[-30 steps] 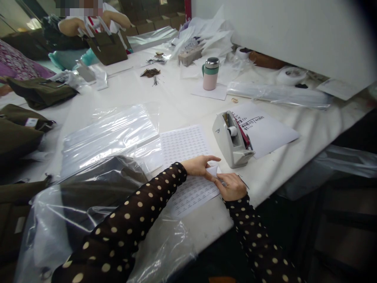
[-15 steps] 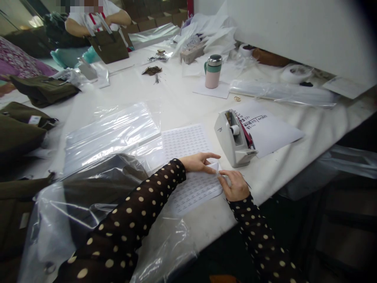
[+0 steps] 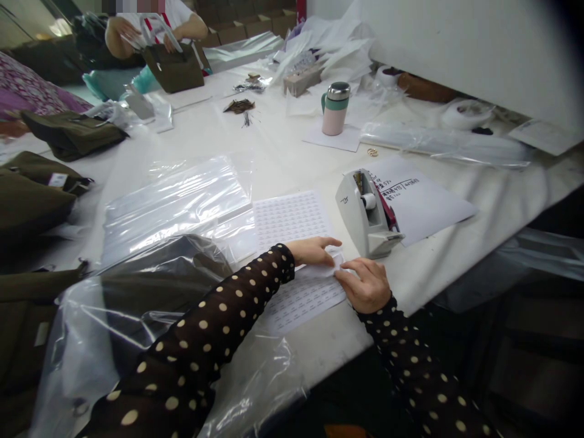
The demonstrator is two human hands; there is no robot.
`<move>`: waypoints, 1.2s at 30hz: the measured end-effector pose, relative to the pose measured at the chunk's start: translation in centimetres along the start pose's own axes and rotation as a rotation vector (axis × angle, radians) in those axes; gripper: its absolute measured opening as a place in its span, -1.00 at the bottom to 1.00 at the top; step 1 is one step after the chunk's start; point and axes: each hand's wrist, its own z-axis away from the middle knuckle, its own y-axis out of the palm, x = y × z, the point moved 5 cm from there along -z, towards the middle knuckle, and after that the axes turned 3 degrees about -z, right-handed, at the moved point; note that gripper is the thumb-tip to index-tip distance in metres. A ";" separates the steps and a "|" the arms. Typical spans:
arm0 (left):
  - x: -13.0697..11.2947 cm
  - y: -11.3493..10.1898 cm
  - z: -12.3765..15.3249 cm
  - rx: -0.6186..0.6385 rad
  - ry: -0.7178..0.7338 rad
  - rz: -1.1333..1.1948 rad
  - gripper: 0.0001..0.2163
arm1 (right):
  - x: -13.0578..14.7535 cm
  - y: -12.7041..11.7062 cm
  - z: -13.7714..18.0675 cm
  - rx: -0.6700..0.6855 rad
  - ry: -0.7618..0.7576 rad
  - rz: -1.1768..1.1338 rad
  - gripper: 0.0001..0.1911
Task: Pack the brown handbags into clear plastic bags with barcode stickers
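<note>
A white sheet of small printed labels (image 3: 292, 243) lies on the white table near its front edge. My left hand (image 3: 314, 250) rests flat on the sheet's right edge, fingers stretched out and pressing it down. My right hand (image 3: 366, 285) is beside it at the sheet's right corner, fingers curled and pinching the lifted edge of the sheet. Both arms wear dark sleeves with pale dots. A grey tape dispenser (image 3: 367, 213) stands just behind my right hand.
A dark bag in clear plastic (image 3: 150, 298) lies at my left, with a stack of clear plastic bags (image 3: 177, 198) behind it. A written paper (image 3: 420, 198), a pink mug (image 3: 334, 108) and olive bags (image 3: 41, 194) sit around. Another person (image 3: 150, 30) handles a bag at the far end.
My left fingers have flattened onto the sheet's edge. My right hand has shifted slightly right and closed on the corner. The view has drifted a little.
</note>
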 end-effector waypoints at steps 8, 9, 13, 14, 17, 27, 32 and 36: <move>-0.3 0.1 -0.2 0.015 0.007 -0.018 -0.40 | -0.2 0.5 -0.1 0.003 0.031 0.000 -0.83; -0.2 0.1 -0.2 0.009 0.005 -0.015 -0.40 | -0.3 0.5 0.0 -0.003 0.041 -0.001 -0.83; 0.2 0.1 -0.4 0.004 -0.001 -0.025 -0.42 | -0.5 0.5 0.0 -0.027 0.058 0.023 -0.94; 0.3 0.0 -0.5 0.000 -0.003 -0.029 -0.43 | -0.5 0.5 0.0 -0.031 0.045 0.023 -0.94; 0.5 0.0 -0.6 -0.023 -0.005 -0.036 -0.45 | -0.6 0.5 0.1 -0.045 -0.006 -0.010 -0.88; -0.7 -2.6 1.8 -0.333 0.023 -0.304 -0.45 | -1.3 -1.0 -0.4 -0.048 0.490 -0.631 -0.94; -3.9 -3.2 16.0 -0.755 0.253 -0.387 -0.67 | 0.5 1.2 -2.6 0.225 0.938 -1.258 -0.72; -2.9 2.0 28.7 -0.874 0.269 -0.428 -0.77 | 4.9 2.2 -6.0 0.363 0.813 -1.273 -0.74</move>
